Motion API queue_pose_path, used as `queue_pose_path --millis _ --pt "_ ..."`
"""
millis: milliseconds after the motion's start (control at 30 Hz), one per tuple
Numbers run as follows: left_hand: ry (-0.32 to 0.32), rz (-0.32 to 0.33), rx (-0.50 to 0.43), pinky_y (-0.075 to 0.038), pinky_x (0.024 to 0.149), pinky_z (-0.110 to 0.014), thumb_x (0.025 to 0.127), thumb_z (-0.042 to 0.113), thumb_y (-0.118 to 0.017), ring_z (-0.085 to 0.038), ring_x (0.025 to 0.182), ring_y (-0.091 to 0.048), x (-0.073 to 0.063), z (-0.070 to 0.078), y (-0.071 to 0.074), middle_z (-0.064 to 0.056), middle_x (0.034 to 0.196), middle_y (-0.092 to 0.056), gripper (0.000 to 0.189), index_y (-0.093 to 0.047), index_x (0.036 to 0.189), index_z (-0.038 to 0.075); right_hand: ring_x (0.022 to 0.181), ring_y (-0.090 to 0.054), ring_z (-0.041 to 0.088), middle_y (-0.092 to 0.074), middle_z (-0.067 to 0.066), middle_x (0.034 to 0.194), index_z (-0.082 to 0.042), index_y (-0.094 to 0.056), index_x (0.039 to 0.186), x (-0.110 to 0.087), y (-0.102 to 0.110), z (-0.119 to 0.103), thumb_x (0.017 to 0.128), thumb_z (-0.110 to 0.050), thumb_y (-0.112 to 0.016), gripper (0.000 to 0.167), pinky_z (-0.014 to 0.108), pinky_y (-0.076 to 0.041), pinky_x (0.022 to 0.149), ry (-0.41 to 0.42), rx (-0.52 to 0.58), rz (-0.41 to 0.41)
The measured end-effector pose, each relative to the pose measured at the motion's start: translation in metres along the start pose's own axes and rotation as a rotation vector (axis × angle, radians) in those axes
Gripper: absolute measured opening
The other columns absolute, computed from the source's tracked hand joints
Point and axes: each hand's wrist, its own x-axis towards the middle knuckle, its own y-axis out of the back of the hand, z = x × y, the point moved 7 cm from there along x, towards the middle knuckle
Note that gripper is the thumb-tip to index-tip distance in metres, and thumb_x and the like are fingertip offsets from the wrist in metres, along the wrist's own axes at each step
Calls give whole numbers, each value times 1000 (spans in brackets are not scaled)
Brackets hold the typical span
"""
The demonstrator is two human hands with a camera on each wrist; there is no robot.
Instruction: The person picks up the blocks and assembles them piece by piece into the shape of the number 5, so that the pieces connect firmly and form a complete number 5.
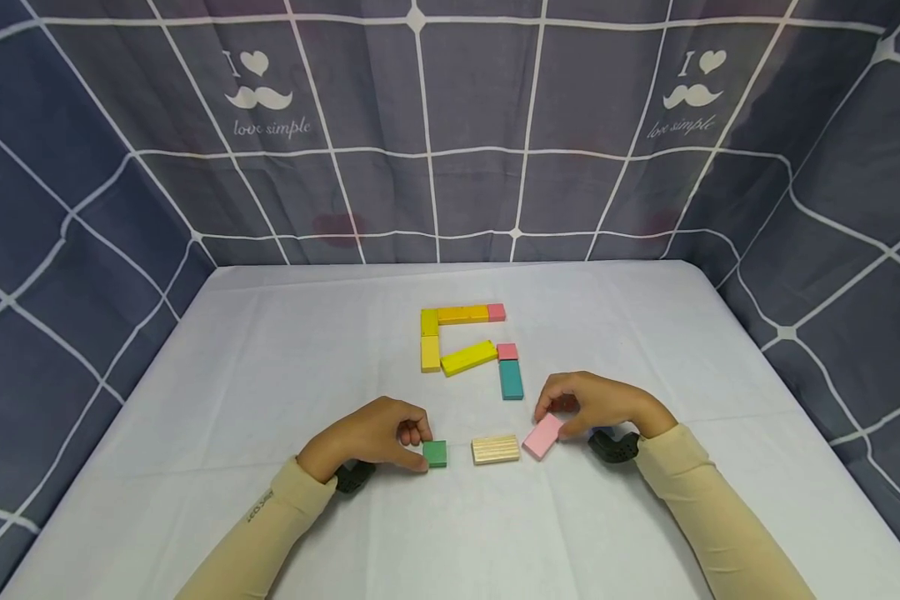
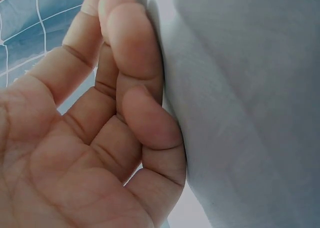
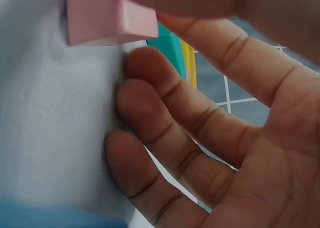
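The right hand (image 1: pixel 588 404) has its thumb and forefinger closed on the pink block (image 1: pixel 542 437), with the other fingers loosely bent beside it, tips down near the cloth (image 1: pixel 307 333). The left hand (image 1: pixel 378 433) is bent too, thumb and forefinger at the left edge of the green block (image 1: pixel 435 454). It seems to pinch it, though the left wrist view hides the block, so I would not swear to the grip.

Between the hands lies the tan block (image 1: pixel 495 450), and here the angle matters most: its long axis runs left to right, while the pink block slants, far end to the right, near end pointing left toward the tan block's right end. The two are just beside each other (touching or not, I cannot tell). The right hand is the nearer to the tan block; the green block sits a little apart from its left end.

Farther out, beyond the row, the teal block (image 1: pixel 511 380) stands end to end with a red block (image 1: pixel 507 352), and a slanted yellow block (image 1: pixel 469 358) reaches leftward from there.
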Motion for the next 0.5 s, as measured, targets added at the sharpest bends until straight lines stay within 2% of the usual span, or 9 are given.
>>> queue_pose_path --millis 200,333,500 --pt "-3 -3 2 -49 74 -22 84 13 -94 -5 78 -55 0 0 1 6 83 -63 22 -75 94 11 94 -57 16 -63 -1 106 -11 -79 110 3 1 -1 88 0 -85 26 27 -52 85 8 -32 47" --pt "-6 -3 8 -49 74 -22 83 13 -94 -5 78 -56 0 0 1 7 83 -63 22 -74 94 11 85 -52 15 -58 -1 96 -10 -79 110 5 2 -1 88 1 -85 25 26 -45 75 -2 -53 86" --pt "-11 -2 10 -49 74 -22 84 13 -94 -5 78 -56 0 -1 0 7 83 -63 22 -74 94 11 80 -50 13 -54 -2 91 -11 -78 110 9 1 -4 89 2 -84 25 25 -41 72 8 -80 106"
